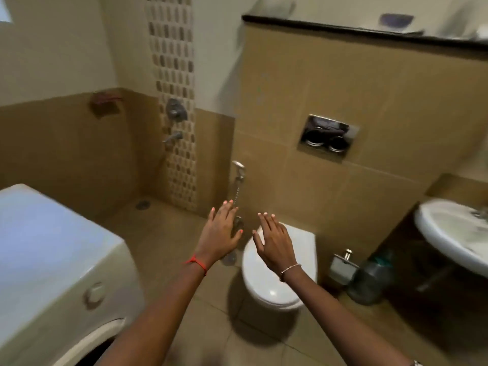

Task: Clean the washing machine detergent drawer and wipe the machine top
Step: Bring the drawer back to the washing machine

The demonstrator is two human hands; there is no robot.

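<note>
The white washing machine (50, 249) stands at the lower left, its flat top bare and a round dial (93, 295) on its front panel. No detergent drawer shows clearly. My left hand (220, 231) and my right hand (273, 240) are stretched out in mid-air over the floor and the toilet, well to the right of the machine. Both have straight, spread fingers and hold nothing. The view is blurred.
A white toilet (274, 270) with its lid down sits ahead, a flush plate (328, 138) above it. A washbasin (454, 233) is at the right, a dark bottle (369, 278) beneath it. Shower taps (174, 112) and a hand sprayer (239, 167) hang on the tiled wall.
</note>
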